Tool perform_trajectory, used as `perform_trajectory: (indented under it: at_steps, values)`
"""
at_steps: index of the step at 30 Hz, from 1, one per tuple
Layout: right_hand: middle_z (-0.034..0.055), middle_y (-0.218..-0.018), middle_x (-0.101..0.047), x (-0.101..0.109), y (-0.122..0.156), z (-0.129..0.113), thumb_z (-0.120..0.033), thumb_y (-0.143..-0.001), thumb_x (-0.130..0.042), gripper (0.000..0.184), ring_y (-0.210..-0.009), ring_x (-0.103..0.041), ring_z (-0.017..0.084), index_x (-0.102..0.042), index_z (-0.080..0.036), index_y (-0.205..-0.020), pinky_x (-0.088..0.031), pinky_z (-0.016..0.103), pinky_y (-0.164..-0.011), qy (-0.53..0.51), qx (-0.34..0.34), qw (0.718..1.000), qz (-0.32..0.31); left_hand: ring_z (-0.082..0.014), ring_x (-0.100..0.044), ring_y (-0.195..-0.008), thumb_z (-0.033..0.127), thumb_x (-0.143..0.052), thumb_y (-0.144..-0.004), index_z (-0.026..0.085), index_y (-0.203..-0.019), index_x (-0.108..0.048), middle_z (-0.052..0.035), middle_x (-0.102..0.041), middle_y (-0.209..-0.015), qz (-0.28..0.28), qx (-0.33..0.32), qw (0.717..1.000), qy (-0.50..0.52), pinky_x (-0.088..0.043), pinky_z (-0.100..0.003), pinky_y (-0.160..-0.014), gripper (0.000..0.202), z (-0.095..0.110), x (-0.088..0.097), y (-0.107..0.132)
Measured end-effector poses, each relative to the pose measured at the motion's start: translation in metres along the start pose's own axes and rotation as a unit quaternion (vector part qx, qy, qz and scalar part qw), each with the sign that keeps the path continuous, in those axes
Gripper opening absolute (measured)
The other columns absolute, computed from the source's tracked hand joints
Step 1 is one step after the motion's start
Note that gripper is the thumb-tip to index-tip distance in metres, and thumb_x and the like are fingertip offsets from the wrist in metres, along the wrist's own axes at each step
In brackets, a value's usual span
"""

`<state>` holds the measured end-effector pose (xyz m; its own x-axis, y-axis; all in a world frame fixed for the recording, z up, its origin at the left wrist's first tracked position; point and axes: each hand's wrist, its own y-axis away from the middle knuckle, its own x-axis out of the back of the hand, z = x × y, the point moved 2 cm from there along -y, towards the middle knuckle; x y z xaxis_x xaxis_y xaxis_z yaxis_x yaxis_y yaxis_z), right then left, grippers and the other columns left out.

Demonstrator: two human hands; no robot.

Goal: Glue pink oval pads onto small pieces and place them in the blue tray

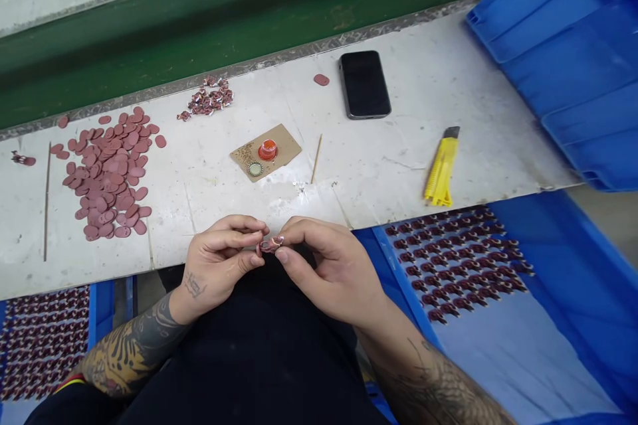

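Observation:
My left hand (219, 259) and my right hand (323, 265) meet over my lap at the near edge of the white table (379, 166). Both pinch one small dark-red oval piece (270, 244) with a pale pattern, held between thumbs and forefingers. A heap of plain reddish oval pieces (107, 169) lies on the table to the left. A smaller heap of patterned pieces (207, 99) sits further back. One loose oval (321, 80) lies beside the phone.
A cardboard square (266, 151) carries an orange pot, a bottle cap and tiny beads. A thin stick (316, 158), black phone (364, 84) and yellow utility knife (441, 169) lie right. Blue trays (548, 292) (42, 339) hold rows of finished pieces; blue crates (573, 46) stand far right.

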<state>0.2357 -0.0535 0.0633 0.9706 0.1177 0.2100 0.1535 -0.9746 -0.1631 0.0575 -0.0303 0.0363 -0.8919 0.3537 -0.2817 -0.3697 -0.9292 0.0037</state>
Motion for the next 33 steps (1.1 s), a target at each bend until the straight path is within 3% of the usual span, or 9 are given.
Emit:
perform_trajectory:
  at_steps: [11, 20, 25, 27, 29, 31, 33]
  values:
    - [0.0022, -0.08, -0.07, -0.001, -0.002, -0.002, -0.015, -0.09, -0.06, 0.009, -0.071, -0.066, 0.016, -0.066, -0.021, -0.088, -0.052, 0.031, -0.065, 0.006, 0.004, 1.0, -0.002, -0.019, -0.072, -0.096, 0.011, -0.084, -0.072, 0.029, -0.095, -0.08, -0.0061, -0.071, -0.107, 0.024, -0.001, 1.0, -0.013, -0.064, -0.03, -0.081, 0.03, -0.001, 0.0, -0.001]
    - [0.0019, -0.087, -0.068, 0.001, 0.0, 0.001, -0.016, -0.09, -0.061, 0.011, -0.078, -0.065, 0.015, -0.065, -0.022, -0.098, -0.054, 0.03, -0.071, 0.019, 0.018, 1.0, 0.007, -0.0181, -0.068, -0.107, 0.007, -0.079, -0.076, 0.028, -0.101, -0.077, -0.0059, -0.068, -0.114, -0.013, -0.016, 1.0, -0.016, -0.061, -0.028, -0.088, 0.033, -0.005, -0.001, -0.004]
    - [0.003, -0.092, -0.069, 0.01, 0.006, 0.005, -0.013, -0.088, -0.062, 0.017, -0.084, -0.065, 0.016, -0.066, -0.024, -0.1, -0.055, 0.031, -0.075, 0.039, 0.041, 0.998, 0.032, -0.0256, -0.064, -0.116, 0.013, -0.079, -0.078, 0.025, -0.11, -0.073, -0.0106, -0.066, -0.122, -0.028, -0.045, 0.995, -0.081, -0.059, -0.039, -0.096, 0.035, -0.008, -0.002, -0.009]
    - [0.0037, -0.093, -0.069, 0.021, 0.015, 0.012, -0.014, -0.088, -0.062, 0.016, -0.085, -0.065, 0.016, -0.067, -0.023, -0.101, -0.054, 0.031, -0.076, 0.058, 0.039, 0.996, 0.062, -0.0265, -0.063, -0.117, 0.017, -0.077, -0.08, 0.024, -0.111, -0.073, -0.0104, -0.067, -0.123, -0.014, -0.065, 0.983, -0.169, -0.057, -0.041, -0.099, 0.032, -0.005, 0.003, -0.012]
    - [0.0044, -0.094, -0.067, 0.042, 0.03, 0.027, -0.017, -0.09, -0.062, 0.013, -0.086, -0.064, 0.016, -0.068, -0.022, -0.1, -0.053, 0.03, -0.075, 0.086, 0.021, 0.989, 0.117, -0.0248, -0.064, -0.112, 0.022, -0.075, -0.081, 0.024, -0.106, -0.074, -0.0062, -0.07, -0.118, 0.025, -0.089, 0.953, -0.287, -0.054, -0.041, -0.102, 0.025, -0.004, 0.012, -0.017]
    - [0.0053, -0.097, -0.068, 0.076, 0.055, 0.05, -0.022, -0.091, -0.061, 0.011, -0.089, -0.065, 0.017, -0.069, -0.021, -0.099, -0.053, 0.031, -0.076, 0.135, -0.024, 0.972, 0.19, -0.025, -0.063, -0.109, 0.026, -0.075, -0.08, 0.031, -0.104, -0.075, 0.0021, -0.071, -0.115, 0.044, -0.106, 0.925, -0.361, -0.05, -0.043, -0.107, 0.024, -0.005, 0.023, -0.024]
    - [0.0055, -0.099, -0.07, 0.12, 0.09, 0.08, -0.028, -0.091, -0.061, 0.014, -0.092, -0.065, 0.018, -0.07, -0.02, -0.098, -0.052, 0.033, -0.081, 0.212, -0.113, 0.931, 0.275, -0.0278, -0.063, -0.109, 0.031, -0.075, -0.078, 0.041, -0.104, -0.074, 0.0114, -0.07, -0.112, 0.069, -0.086, 0.893, -0.437, -0.046, -0.05, -0.112, 0.027, -0.01, 0.035, -0.03]
